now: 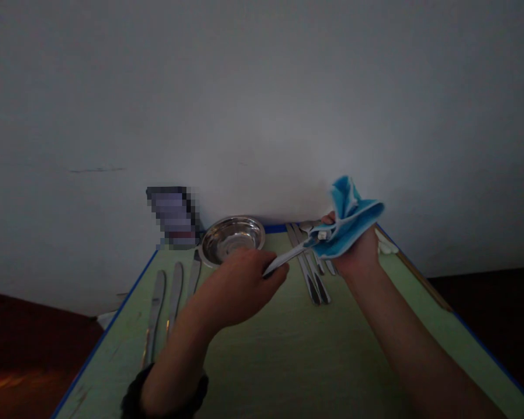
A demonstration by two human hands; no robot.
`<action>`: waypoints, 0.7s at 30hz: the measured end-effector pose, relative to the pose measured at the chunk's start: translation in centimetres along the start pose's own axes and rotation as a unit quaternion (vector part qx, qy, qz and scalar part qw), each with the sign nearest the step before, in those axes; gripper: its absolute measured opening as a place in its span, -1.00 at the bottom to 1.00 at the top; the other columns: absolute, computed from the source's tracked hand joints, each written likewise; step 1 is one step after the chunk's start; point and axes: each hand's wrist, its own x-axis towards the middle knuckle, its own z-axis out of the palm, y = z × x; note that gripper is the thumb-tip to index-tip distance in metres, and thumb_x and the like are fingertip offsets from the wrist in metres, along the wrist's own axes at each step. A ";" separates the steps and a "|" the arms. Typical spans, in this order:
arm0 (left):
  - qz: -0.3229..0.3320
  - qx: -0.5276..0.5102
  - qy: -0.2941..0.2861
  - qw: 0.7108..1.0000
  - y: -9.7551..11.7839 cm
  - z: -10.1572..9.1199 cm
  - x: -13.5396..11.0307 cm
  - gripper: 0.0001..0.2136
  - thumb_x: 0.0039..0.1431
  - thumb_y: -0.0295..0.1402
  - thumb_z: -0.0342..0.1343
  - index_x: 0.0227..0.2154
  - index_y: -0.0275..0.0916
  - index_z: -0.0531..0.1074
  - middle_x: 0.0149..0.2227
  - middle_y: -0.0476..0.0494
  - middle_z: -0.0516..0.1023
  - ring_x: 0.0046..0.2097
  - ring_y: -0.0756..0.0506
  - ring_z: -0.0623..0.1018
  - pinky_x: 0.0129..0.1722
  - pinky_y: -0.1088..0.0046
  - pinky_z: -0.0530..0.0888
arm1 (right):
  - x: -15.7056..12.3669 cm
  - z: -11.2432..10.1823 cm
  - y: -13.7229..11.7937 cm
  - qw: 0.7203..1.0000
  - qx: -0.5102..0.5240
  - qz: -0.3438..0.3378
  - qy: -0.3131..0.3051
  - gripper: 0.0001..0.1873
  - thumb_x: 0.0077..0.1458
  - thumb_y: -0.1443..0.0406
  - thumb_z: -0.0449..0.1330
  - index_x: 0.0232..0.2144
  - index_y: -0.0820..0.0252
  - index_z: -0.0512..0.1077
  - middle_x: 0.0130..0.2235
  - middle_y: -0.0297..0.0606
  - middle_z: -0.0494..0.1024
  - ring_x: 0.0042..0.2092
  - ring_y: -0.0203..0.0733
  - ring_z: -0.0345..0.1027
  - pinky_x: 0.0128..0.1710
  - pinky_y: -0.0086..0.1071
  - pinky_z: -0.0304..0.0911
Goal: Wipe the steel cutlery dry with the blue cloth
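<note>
The left hand (240, 285) is pinching shut on one end of a silver utensil (288, 256) while the right hand (358, 253) is clutching a blue cloth (349, 224) around its other end, with a steel bowl (232, 237) sitting just beyond the left knuckles.

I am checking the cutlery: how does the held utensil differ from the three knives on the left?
The held utensil is raised between the left hand and the right hand, its far end inside the blue cloth; the three knives lie flat, side by side, on the green table, untouched. All are silvery metal.
</note>
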 end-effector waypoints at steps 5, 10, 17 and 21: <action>-0.005 -0.047 -0.038 0.998 0.1 0.2 0.2 -0.58 0.26 -0.09 -0.24 -0.54 -0.25 0.32 -0.57 0.01 0.34 -0.52 0.00 0.33 -0.53 0.46 0.14 | -1.1 0.0 3.0 0.998 -0.050 -0.008 0.030 -0.77 0.01 0.13 0.12 -0.50 0.16 0.32 -0.58 -0.43 0.43 -0.55 -0.33 0.33 -0.50 -0.39 0.31; -0.017 -0.062 -0.050 0.997 -0.4 0.1 0.1 -0.56 0.24 -0.06 -0.21 -0.56 -0.26 0.33 -0.57 0.01 0.33 -0.50 0.00 0.34 -0.50 0.45 0.18 | -1.3 -0.2 3.7 0.997 -0.080 -0.001 0.018 -0.77 -0.05 0.12 0.19 -0.44 0.16 0.37 -0.51 -0.42 0.46 -0.48 -0.31 0.35 -0.44 -0.38 0.32; -0.051 -0.148 -0.108 0.982 -0.1 -0.6 -0.1 -0.54 0.20 0.00 -0.20 -0.64 -0.24 0.21 -0.64 0.07 0.21 -0.54 0.02 0.32 -0.55 0.49 0.21 | -1.2 -0.2 2.7 0.994 -0.102 -0.034 0.031 -0.79 -0.03 0.19 0.16 -0.58 0.16 0.28 -0.65 -0.51 0.30 -0.62 -0.40 0.18 -0.58 -0.47 0.22; -0.047 -0.143 -0.115 0.982 -0.1 -0.7 -0.2 -0.56 0.19 0.00 -0.19 -0.62 -0.23 0.22 -0.64 0.08 0.19 -0.54 0.01 0.32 -0.55 0.50 0.24 | -1.0 -0.2 2.6 0.994 -0.095 -0.027 0.057 -0.81 -0.05 0.25 0.15 -0.61 0.16 0.24 -0.68 -0.52 0.27 -0.64 -0.38 0.19 -0.61 -0.45 0.21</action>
